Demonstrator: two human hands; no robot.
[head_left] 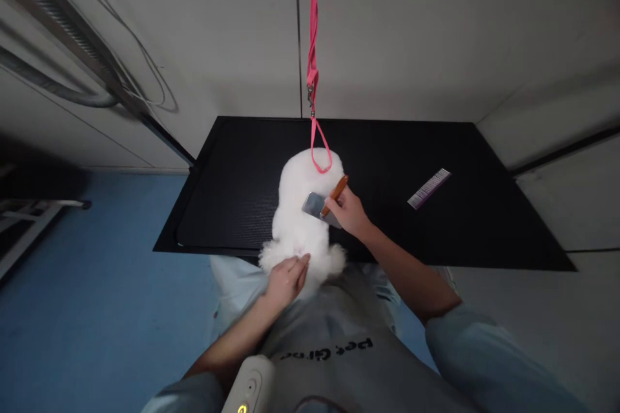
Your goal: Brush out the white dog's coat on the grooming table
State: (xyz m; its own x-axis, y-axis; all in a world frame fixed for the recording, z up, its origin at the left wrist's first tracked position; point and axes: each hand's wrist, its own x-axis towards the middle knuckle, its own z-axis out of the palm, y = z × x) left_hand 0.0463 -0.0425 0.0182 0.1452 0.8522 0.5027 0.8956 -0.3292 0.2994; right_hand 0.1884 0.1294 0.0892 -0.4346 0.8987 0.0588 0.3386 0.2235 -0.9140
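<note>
A fluffy white dog (303,184) is on the black table, its tufted end with two fuzzy ear-like tufts toward me. My right hand (349,210) grips the wooden handle of a slicker brush (314,204), whose flat metal head lies against the fur of the back. The bristles are hidden underneath. Down at the near end, my left hand (287,281) has its fingers drawn together on the white fur. A pink loop leash (312,77) hangs from above, with its lower loop resting on the dog's far end.
The black table (232,161) has a ridged mat surface. On its right part lies a metal comb (429,189) with a purple edge. Pale walls stand behind, with a dark rail and hose (58,80) at left. Blue floor shows below.
</note>
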